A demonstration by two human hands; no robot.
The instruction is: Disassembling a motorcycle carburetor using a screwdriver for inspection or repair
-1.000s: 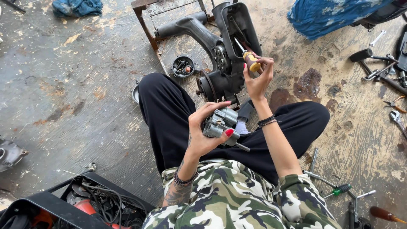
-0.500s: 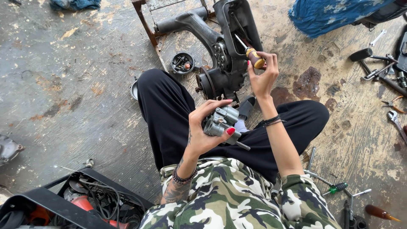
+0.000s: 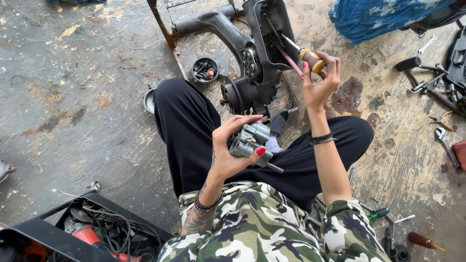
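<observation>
I see a stained concrete floor [image 3: 73,97], bare along its left side; my left hand [image 3: 232,150] clamps a grey metal part [image 3: 250,140]; my right hand [image 3: 318,85] grips a screwdriver [image 3: 303,52]; wrenches [image 3: 437,97] crowd the right edge.

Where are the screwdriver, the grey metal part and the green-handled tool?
screwdriver [image 3: 313,59]: head view, on its brown and yellow handle.
grey metal part [image 3: 248,139]: head view, on its body.
green-handled tool [image 3: 379,213]: head view, on its handle.

Carburetor [image 3: 250,140] – dull grey metal; floor [image 3: 82,97] – rough, stained concrete.
</observation>
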